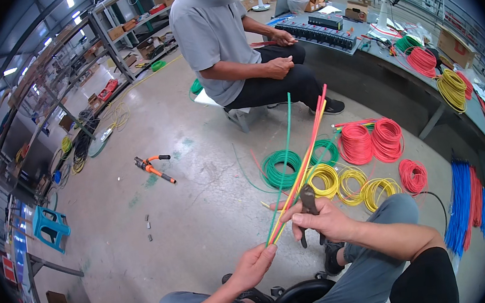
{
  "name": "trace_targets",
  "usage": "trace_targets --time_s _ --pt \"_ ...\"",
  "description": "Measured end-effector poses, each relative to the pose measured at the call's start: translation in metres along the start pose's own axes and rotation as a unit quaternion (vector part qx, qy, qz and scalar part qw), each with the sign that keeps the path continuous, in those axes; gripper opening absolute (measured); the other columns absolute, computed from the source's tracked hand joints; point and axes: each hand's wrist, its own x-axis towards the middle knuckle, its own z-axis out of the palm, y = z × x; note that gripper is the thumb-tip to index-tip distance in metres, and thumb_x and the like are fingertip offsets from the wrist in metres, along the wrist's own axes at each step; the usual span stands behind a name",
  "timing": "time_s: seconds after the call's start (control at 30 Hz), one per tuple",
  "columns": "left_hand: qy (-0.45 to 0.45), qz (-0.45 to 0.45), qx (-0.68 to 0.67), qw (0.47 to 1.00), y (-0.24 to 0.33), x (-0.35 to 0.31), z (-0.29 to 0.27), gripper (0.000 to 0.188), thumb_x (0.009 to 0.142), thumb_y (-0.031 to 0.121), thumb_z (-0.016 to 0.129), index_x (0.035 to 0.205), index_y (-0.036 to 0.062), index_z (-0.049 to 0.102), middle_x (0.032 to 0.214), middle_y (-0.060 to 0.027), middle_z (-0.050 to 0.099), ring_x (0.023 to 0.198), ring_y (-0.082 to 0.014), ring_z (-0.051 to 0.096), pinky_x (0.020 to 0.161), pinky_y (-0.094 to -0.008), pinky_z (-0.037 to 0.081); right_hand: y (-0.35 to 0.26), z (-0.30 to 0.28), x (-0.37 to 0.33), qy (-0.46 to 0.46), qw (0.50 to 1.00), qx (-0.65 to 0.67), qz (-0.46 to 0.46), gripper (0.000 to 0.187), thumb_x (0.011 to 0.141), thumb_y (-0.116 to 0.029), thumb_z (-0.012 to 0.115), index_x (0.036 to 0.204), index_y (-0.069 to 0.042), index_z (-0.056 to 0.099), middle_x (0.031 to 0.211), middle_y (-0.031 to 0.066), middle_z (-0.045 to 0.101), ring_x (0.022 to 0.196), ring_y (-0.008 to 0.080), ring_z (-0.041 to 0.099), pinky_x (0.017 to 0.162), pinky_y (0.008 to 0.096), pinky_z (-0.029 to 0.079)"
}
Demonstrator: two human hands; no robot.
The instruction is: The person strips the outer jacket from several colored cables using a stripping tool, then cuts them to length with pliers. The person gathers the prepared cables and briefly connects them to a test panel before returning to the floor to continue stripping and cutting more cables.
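Observation:
Low in front of me, my left hand (254, 267) is closed on the lower ends of a bundle of wires (306, 148). Red, yellow and green wires rise from it in a slant to the upper right. One green wire (289, 126) stands apart on the left of the bundle. My right hand (326, 221) is wrapped round a pair of dark pliers (308, 204), head up and handles down. Its extended finger reaches over to the wires, just above my left hand. Whether the pliers' jaws touch a wire cannot be told.
Green coils (281, 170), yellow coils (349, 186) and red coils (355, 144) lie on the floor at right. An orange-handled tool (153, 170) lies mid-floor. A seated person (214, 48) faces a workbench (373, 49). Blue wire bundles (456, 206) hang far right; a blue stool (51, 228) stands left.

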Motion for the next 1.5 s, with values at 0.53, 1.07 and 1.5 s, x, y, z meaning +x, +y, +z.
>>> trace_targets --time_s 0.53,1.07,1.5 --pt "-0.037 -0.011 0.101 0.994 0.007 0.000 -0.012 0.039 0.110 0.033 0.046 0.080 0.0085 0.050 0.069 0.0071 0.042 0.062 -0.0046 0.037 0.054 -0.0246 0.033 -0.031 -0.018 0.003 0.086 0.991 0.101 0.006 0.042 0.102 -0.026 0.062 0.130 0.005 0.061 0.111 0.0115 0.067 0.072 0.0115 0.066 0.064 0.0227 0.052" --pt "0.050 0.029 0.283 0.957 0.025 -0.005 -0.019 0.036 0.106 0.031 0.057 0.085 0.0005 0.055 0.064 -0.0092 0.039 0.062 -0.0145 0.038 0.055 -0.0355 0.041 -0.057 -0.054 0.000 0.154 0.972 0.161 -0.079 0.041 0.104 -0.026 0.058 0.131 0.006 0.057 0.109 0.0151 0.066 0.074 0.0153 0.064 0.070 0.0343 0.057" --pt "0.071 0.071 0.326 0.940 0.030 -0.005 -0.021 0.036 0.104 0.030 0.059 0.085 0.0000 0.056 0.063 -0.0192 0.045 0.055 -0.0289 0.038 0.054 -0.0408 0.042 -0.068 -0.060 -0.002 0.181 0.960 0.176 -0.124 0.040 0.105 -0.026 0.056 0.130 0.005 0.057 0.115 0.0198 0.066 0.073 0.0139 0.063 0.070 0.0342 0.058"
